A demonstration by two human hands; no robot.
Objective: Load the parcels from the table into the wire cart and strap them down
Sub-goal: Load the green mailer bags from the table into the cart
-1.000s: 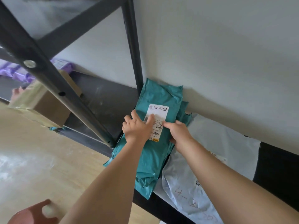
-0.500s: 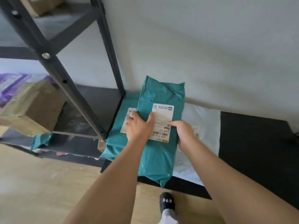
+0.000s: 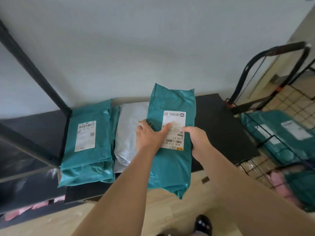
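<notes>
though apart, both hands [image 3: 150,136] [image 3: 198,139] on parcel [image 3: 170,167]

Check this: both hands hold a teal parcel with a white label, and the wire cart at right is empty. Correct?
The wire cart is not empty: the head view shows teal parcels lying in it. The left hand and right hand do hold the labelled parcel.

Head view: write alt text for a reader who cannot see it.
The left hand and the right hand grip a teal parcel by its sides at a black table, the left thumb on its white label. A stack of teal parcels and a white parcel lie left of it; a wire cart holding more parcels stands to the right.
</notes>
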